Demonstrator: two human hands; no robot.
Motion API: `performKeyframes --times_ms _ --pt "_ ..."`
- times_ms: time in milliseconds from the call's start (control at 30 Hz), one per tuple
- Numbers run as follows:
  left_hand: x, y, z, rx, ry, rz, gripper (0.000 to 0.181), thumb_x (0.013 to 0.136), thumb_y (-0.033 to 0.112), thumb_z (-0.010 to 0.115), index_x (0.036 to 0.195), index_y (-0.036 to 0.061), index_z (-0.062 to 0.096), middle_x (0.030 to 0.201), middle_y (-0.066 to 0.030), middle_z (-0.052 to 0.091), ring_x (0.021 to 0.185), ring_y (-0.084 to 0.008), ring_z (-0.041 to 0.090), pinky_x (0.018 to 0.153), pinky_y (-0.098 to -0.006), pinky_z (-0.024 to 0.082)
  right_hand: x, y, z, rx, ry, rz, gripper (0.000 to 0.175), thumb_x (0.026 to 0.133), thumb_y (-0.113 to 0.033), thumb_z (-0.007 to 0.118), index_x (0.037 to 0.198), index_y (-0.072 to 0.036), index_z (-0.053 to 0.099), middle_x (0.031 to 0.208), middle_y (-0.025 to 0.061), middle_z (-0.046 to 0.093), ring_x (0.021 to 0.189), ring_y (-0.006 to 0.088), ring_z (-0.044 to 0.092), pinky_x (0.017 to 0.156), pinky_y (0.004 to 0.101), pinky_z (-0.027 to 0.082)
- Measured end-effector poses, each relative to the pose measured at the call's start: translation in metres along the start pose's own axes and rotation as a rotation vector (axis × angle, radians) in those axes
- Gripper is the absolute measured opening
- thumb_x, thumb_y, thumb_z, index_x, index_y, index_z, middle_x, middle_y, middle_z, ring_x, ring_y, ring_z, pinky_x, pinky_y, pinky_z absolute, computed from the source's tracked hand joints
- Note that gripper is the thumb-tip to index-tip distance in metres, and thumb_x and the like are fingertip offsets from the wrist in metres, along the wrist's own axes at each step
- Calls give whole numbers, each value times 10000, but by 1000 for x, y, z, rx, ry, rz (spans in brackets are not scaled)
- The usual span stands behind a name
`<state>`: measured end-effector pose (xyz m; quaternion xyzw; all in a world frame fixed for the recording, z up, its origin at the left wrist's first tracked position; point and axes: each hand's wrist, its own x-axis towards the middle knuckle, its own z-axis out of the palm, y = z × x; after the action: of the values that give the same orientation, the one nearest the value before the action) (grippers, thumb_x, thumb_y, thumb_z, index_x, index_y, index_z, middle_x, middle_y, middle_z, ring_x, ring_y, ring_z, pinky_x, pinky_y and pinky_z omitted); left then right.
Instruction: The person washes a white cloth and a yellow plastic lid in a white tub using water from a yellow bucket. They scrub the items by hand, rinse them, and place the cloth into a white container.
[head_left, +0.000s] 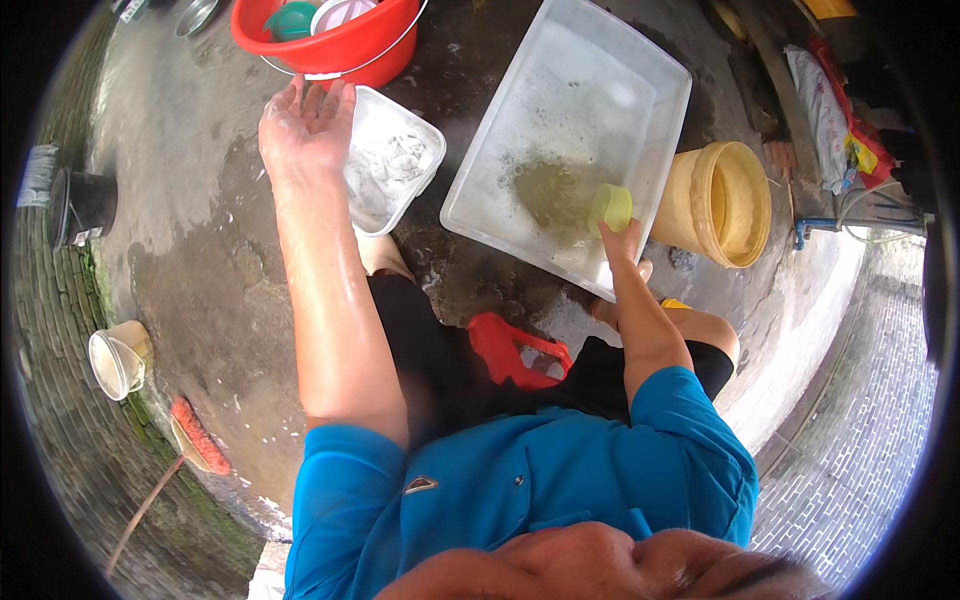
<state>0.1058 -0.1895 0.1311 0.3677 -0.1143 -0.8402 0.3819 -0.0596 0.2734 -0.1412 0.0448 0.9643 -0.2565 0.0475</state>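
Observation:
My right hand grips a yellow-green plastic cup near the lower right side of a large white plastic tub of soapy water. Foam floats over much of the water. Wet and empty, my left hand is raised palm up with its fingers apart, between a red basin and a smaller white tub. That red basin, with a wire handle, holds a green bowl and a pale one. White wet cloth or foam, I cannot tell which, lies in the smaller white tub.
A yellowish bucket stands close against the large tub's right side. Red plastic shows between my legs. Farther left are a lidded pail, a red-bristled broom and a black bucket by the brick wall. Blue pipe lies at right.

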Motion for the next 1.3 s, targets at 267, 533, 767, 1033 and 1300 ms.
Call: performKeyframes --times_ms 267,533,767,1033,1300 --pt "2 -15 11 17 -23 -19 380 1022 179 348 1338 -26 394 1495 -221 253 1370 -391 341 1117 -506 354 0 11 79 138 53 150 676 703 -282 812 1183 68 490 1173 232 561 1115 370 563 917 451 468" --pt "-2 -1 5 -38 -44 -9 365 1009 166 368 1316 -27 410 1490 -221 258 1366 -399 339 1109 -510 356 -10 -102 71 1324 -586 384 472 928 -55 556 1358 -17 366 1332 149 486 1217 298 522 1000 480 478" --pt "-4 13 -2 -114 3 12 374 996 148 394 1328 -23 415 1506 -228 239 1372 -394 333 1107 -512 360 -27 -249 38 1087 -758 -202 517 882 -114 659 1313 2 399 1279 128 517 1214 238 525 983 392 491" --pt "-8 22 -5 -133 -22 17 391 1011 163 370 1355 -21 402 1514 -226 223 1364 -387 345 1107 -520 363 -78 -339 22 511 -374 -957 672 740 -161 814 1269 -3 432 1230 160 514 1147 256 543 944 366 497" --pt "-3 15 -6 -113 -26 -1 386 1020 189 358 1349 -9 405 1501 -230 235 1336 -404 368 1105 -526 359 -48 -294 -13 359 11 -1080 721 692 -194 837 1275 -16 452 1181 202 510 1087 353 531 943 404 456"
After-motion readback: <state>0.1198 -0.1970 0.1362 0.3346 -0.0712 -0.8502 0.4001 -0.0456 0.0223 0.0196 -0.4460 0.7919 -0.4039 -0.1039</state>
